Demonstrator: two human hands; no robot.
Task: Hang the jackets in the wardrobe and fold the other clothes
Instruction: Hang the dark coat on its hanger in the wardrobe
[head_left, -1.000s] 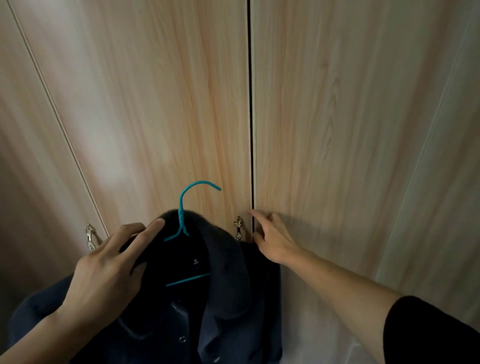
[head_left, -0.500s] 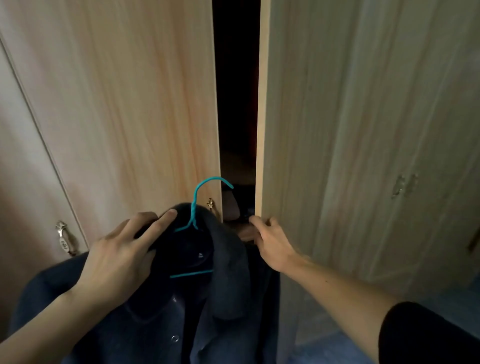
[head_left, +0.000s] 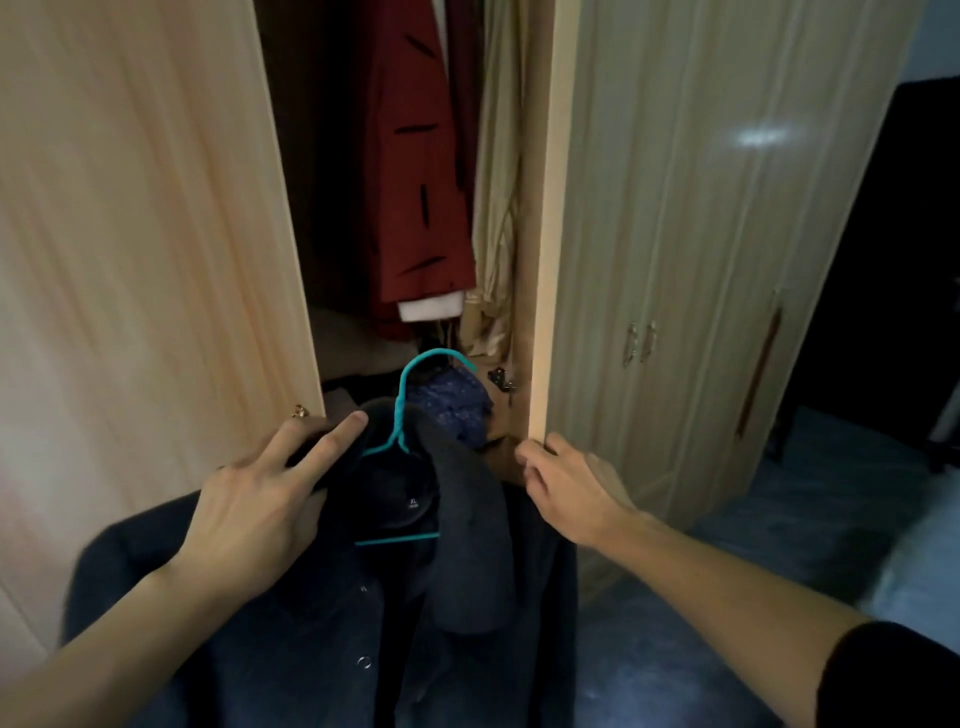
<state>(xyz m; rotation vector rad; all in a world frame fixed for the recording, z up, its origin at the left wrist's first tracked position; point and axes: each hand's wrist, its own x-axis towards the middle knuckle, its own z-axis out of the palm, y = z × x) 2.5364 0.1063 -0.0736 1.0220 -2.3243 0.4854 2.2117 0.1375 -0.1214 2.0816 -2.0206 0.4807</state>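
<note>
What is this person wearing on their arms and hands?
The left hand and right hand are bare: no gloves, rings or watch show. A black sleeve covers the right upper arm; the left forearm is uncovered.

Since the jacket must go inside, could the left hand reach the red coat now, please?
Probably yes: the right hand holds the right door open, and the gap before the red coat looks free, though the left hand carries the jacket.
</note>
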